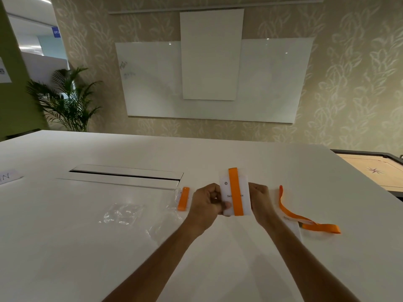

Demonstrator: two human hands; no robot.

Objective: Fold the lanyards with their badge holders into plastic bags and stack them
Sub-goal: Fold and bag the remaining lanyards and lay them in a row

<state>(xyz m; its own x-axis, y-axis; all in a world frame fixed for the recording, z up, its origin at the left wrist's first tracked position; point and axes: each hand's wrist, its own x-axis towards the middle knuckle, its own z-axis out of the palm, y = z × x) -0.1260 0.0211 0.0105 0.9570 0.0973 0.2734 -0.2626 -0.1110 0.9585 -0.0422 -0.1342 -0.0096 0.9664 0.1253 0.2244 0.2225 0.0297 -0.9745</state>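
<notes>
A white badge holder [226,190] with an orange lanyard [236,192] wrapped lengthwise over it is held upright above the white table [87,247]. My left hand [207,201] grips its left edge, thumb on the front. My right hand [259,199] grips its right edge. To the left lies a bagged lanyard [183,199] in clear plastic. An empty plastic bag [123,213] lies further left. At the right a loose orange lanyard [305,221] sprawls on the table with its badge holder [292,225] partly hidden by my right forearm.
A cable slot [126,176] runs across the table's middle left. A paper label [8,176] lies at the far left edge. A carrom board [375,171] stands beyond the table's right side. Whiteboards and a potted plant [67,101] are on the far wall.
</notes>
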